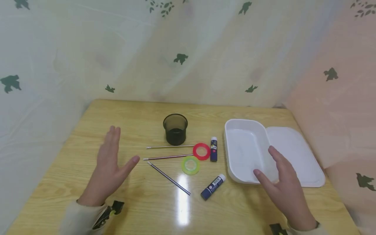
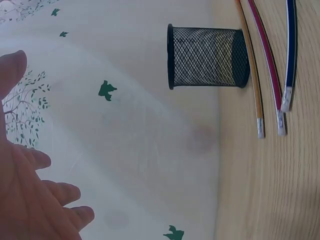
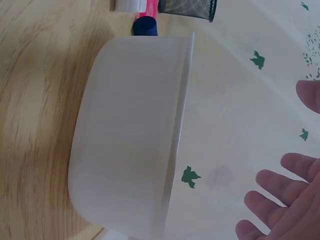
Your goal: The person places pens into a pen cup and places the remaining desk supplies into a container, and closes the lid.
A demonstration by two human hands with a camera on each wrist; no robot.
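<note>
My left hand is raised over the left of the table, its fingers straight and thumb spread, holding nothing. Above the near right corner of a white plastic container, my right hand hovers with spread fingers, also holding nothing. A black mesh pencil cup stands at the back middle. In front of it lie a yellowish pencil, a maroon pencil and a dark blue pencil. Beside them are a red tape roll, a green tape roll, and two glue sticks, one upper, one lower.
A white lid lies flat at the right, against the container's side. The wooden table meets a pale, bird-patterned sheet at the back and sides.
</note>
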